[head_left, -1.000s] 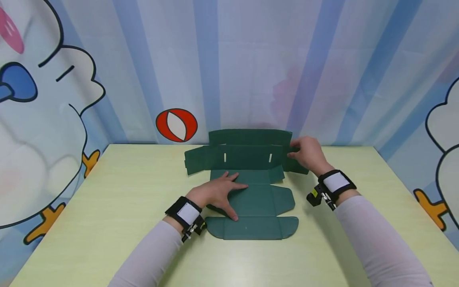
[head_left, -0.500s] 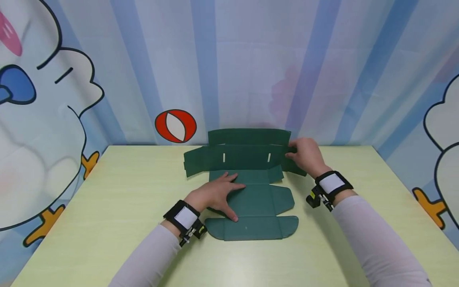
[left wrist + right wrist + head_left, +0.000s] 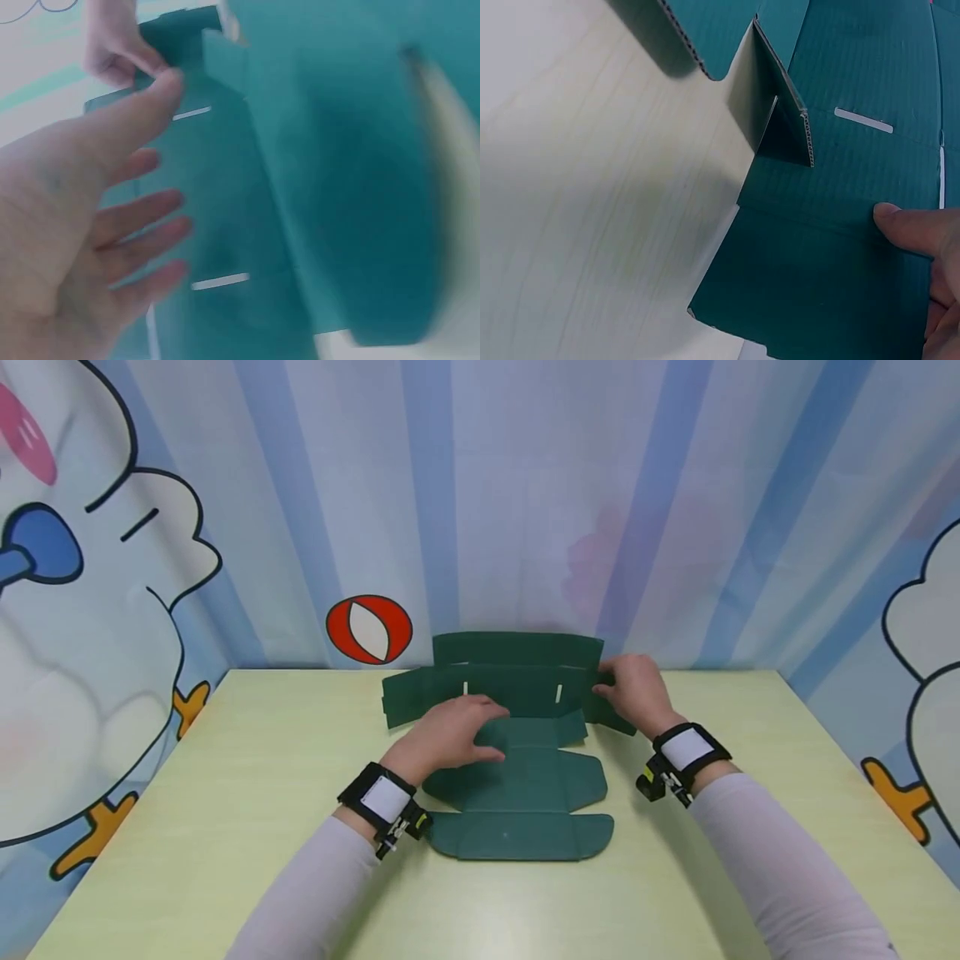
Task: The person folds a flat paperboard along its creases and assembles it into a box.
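A dark green flat cardboard box blank [image 3: 517, 781] lies unfolded on the table, its back panel [image 3: 517, 683] standing up with two narrow slots. The right hand [image 3: 639, 695] pinches this panel near its right side flap; in the right wrist view the thumb [image 3: 915, 227] presses on the green face, while the other fingers are mostly hidden behind the edge. Over the blank's left part hovers the left hand [image 3: 444, 739]. Its fingers are spread and loosely bent in the left wrist view, with nothing between them. A small side tab [image 3: 784, 82] stands folded up.
The pale yellow table [image 3: 285, 777] surrounds the blank. Behind it hangs a blue striped curtain [image 3: 517, 510] with cartoon prints, close to the raised back panel.
The left hand has lifted off the blank and moved toward the back panel, its fingers drawing closer together. The right hand keeps its pinch, shifting slightly left with the panel.
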Tool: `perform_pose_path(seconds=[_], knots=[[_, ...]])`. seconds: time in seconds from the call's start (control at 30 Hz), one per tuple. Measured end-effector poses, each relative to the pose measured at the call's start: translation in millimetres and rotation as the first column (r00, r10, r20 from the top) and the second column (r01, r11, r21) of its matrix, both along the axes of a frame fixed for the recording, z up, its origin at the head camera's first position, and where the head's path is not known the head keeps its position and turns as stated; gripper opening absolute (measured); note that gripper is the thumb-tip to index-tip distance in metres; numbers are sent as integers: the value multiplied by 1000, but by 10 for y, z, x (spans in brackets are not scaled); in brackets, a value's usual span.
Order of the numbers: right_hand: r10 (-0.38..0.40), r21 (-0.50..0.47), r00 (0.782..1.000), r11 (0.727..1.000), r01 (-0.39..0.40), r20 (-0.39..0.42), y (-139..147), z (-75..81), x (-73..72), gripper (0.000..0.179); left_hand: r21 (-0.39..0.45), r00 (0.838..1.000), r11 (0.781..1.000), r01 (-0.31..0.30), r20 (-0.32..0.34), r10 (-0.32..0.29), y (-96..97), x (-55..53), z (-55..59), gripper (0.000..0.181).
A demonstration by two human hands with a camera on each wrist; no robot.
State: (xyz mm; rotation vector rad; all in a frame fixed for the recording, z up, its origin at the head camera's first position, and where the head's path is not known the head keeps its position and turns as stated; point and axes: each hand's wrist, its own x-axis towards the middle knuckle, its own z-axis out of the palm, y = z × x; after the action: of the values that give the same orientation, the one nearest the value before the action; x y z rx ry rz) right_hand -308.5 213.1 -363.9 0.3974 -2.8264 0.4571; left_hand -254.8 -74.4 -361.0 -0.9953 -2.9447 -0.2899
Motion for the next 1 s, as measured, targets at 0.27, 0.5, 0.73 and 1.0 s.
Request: perform_pose_path(seconds=[0.27, 0.5, 0.73, 1.0], knots=[[6, -11, 1000, 1000, -6, -10, 7, 11, 7, 30, 44, 888, 998, 37, -460, -12, 160, -286, 343, 56], [12, -8, 1000, 1000, -12, -18, -18, 7, 15, 30, -2, 869, 998, -67, -491, 58, 274, -501, 402, 70], [27, -5, 999, 1000, -27, -26, -17, -6, 11, 28, -3, 886, 993, -116, -452, 102, 283, -563, 327, 62], [25, 12, 999, 1000, -24, -32, -12, 2, 8, 23, 83, 864, 992, -92, -489, 121, 275, -503, 280, 33]])
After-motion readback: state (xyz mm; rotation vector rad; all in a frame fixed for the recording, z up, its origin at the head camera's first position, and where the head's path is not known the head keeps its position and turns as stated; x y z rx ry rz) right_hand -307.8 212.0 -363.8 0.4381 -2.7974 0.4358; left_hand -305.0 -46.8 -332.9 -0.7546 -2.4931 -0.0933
